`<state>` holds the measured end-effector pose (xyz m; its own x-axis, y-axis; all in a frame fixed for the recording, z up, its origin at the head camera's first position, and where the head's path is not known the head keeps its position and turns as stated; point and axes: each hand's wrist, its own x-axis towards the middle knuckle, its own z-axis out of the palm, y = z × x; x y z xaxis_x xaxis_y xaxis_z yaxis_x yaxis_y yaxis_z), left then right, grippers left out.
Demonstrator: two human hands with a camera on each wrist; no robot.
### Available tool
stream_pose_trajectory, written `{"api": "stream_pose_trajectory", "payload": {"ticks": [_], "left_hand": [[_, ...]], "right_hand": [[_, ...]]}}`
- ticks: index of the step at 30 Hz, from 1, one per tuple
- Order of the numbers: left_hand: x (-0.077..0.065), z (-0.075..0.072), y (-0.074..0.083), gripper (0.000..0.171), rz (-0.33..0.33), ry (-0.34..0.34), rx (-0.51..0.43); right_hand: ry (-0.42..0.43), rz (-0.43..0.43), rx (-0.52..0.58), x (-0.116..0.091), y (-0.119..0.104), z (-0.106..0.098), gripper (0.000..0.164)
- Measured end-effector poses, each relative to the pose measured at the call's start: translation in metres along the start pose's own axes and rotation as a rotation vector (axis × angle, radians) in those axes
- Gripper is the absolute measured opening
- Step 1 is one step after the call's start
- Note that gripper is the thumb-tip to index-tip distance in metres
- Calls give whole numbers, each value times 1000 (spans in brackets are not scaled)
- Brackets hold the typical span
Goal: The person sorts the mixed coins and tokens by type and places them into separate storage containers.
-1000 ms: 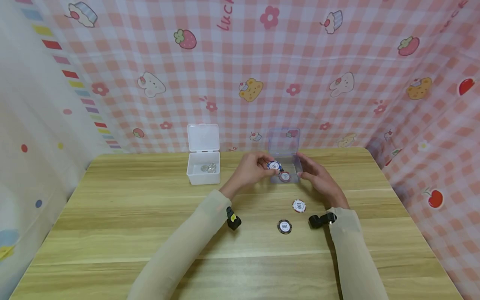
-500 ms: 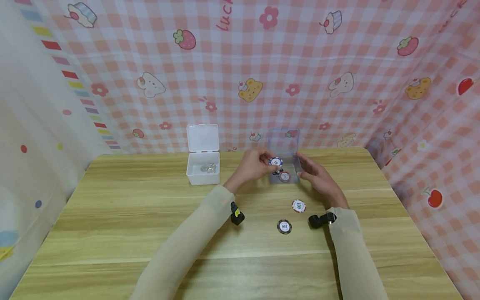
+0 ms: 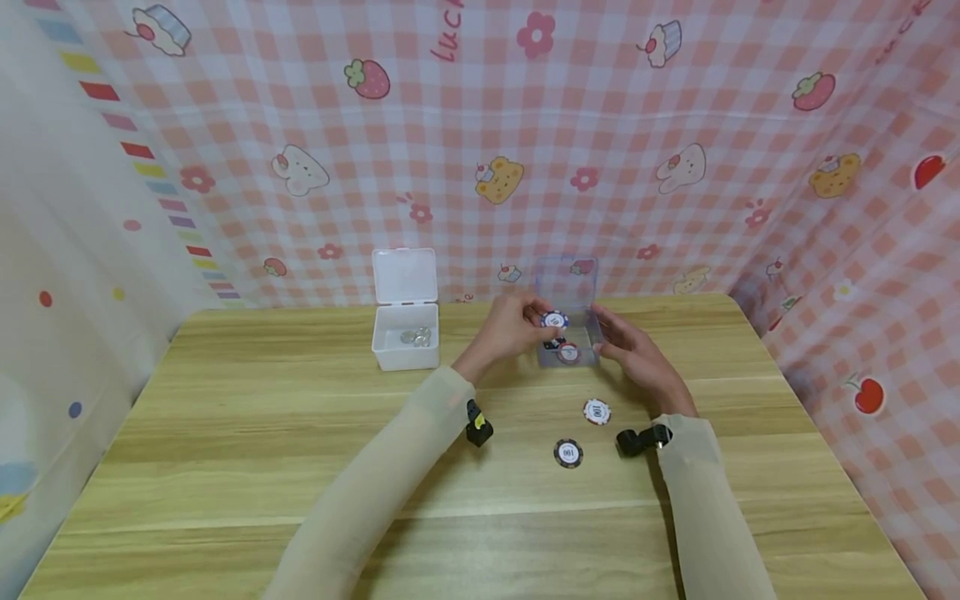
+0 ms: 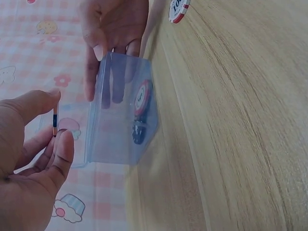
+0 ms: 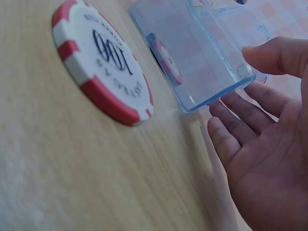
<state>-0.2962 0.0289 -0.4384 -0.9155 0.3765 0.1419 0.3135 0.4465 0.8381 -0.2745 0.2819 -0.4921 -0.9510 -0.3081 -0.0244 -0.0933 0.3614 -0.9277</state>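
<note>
My left hand [image 3: 512,327] pinches a blue-and-white poker chip [image 3: 555,320] above a clear plastic box [image 3: 546,361], thumb against fingers. That chip appears edge-on in the left wrist view. The box's hinged lid [image 3: 566,283] stands up at the back. Inside lie a red-rimmed poker chip [image 3: 567,353] and a dark one [image 3: 553,342]. My right hand [image 3: 639,357] rests against the box's right side, its fingers mostly straight and its thumb near the rim [image 5: 252,55].
Two poker chips lie on the wooden table: a red-and-white one [image 3: 597,412] and a black one [image 3: 568,453], both marked 100. Left of the hands, a white box [image 3: 408,358] with its lid up holds shiny coin-like discs [image 3: 417,337]. A checked cloth [image 3: 450,125] hangs behind.
My left hand has shifted slightly right and away from me with the blue chip, lifting it clear of the dark chip in the box. The right hand stays put.
</note>
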Motion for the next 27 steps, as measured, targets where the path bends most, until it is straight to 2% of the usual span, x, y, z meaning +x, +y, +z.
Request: {"api": "stream_pose_trajectory", "payload": {"ticks": [9,17,27], "left_hand": [[-1,-1,-5,36,-8,7,-28],[-7,-6,-5,51,-21,12,-24],[-26,-4,-2,64,13,-82,82]], "right_hand": [[0,-7,-3,0,-1,0,67],[6,3,-8,-2,-1,0,67],[-7,7,28,-2,-1,0,68]]}}
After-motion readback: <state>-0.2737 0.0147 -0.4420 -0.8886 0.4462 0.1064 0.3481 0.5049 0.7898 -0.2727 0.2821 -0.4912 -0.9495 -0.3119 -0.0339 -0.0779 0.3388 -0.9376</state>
